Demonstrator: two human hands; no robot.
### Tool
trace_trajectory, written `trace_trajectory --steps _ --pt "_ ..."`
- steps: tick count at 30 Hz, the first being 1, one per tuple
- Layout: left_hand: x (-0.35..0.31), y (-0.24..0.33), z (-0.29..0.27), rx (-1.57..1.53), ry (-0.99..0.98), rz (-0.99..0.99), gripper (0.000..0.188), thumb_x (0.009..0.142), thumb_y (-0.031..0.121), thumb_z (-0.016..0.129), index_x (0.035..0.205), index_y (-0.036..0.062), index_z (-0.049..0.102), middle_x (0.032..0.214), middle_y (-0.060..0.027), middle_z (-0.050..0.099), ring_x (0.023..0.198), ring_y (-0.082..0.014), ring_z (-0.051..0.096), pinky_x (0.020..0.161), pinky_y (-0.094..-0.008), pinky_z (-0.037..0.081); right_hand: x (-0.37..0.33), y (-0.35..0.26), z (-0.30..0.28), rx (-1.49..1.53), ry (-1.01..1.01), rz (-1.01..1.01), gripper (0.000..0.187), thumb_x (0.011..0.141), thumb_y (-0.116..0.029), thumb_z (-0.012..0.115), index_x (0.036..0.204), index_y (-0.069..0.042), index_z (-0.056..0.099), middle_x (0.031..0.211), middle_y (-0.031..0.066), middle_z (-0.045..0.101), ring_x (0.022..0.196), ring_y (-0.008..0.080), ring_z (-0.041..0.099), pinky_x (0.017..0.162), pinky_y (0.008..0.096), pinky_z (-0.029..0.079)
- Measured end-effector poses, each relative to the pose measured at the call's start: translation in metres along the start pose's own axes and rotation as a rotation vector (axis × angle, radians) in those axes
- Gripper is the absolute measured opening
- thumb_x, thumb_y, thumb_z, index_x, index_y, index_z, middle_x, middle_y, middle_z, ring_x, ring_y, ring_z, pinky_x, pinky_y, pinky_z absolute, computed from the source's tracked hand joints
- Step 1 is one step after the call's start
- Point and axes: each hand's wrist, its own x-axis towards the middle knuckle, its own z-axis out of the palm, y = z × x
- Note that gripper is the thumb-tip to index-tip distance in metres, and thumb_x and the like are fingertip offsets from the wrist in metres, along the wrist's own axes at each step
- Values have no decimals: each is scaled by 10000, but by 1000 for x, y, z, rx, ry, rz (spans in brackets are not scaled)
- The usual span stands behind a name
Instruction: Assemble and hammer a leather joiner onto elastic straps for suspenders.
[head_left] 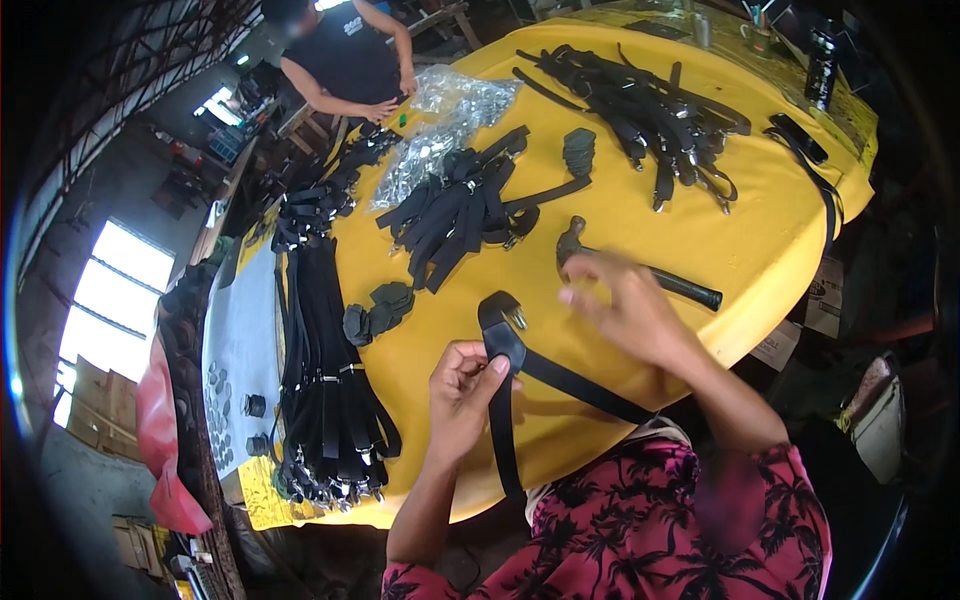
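My left hand (pixel 462 395) pinches a dark leather patch (pixel 505 348) where the black straps of a pair of suspenders join. A short strap end with a metal clip (pixel 517 318) rises above the patch. Two longer black straps (pixel 585 386) run down from it toward my body. Over the table, my right hand (pixel 630 305) is slightly blurred, its thumb and fingers apart. Behind it lies a hammer (pixel 570 245) with a dark handle (pixel 690 288); the hand hides part of that handle, and whether they touch I cannot tell.
Bundles of black straps with metal clips (pixel 335 410) lie on the yellow-covered table (pixel 640 230), with more at its far side (pixel 650 105). Stacked dark patches (pixel 380 312) sit left of the hammer. Clear plastic (pixel 440 120) lies near another person (pixel 345 60). A dark bottle (pixel 820 70) stands far right.
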Motion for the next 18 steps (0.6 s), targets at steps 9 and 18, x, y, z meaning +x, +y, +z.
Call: trace_trajectory --steps 9,18 --pt "-49 -13 -16 -77 62 137 192 1075 183 665 1104 1 609 956 -42 664 840 -107 604 771 -245 456 -46 -65 2 887 -333 218 516 977 -72 774 1439 -46 546 1059 70 775 1012 119 697 877 305 519" --pt "-44 -34 -8 -514 -303 136 814 906 546 809 1423 -47 599 1444 -181 613 1281 -278 638 1072 -445 521 -57 -70 -14 1109 -463 364 566 995 -46 751 1478 -81 458 1065 68 755 1020 95 682 927 283 501"
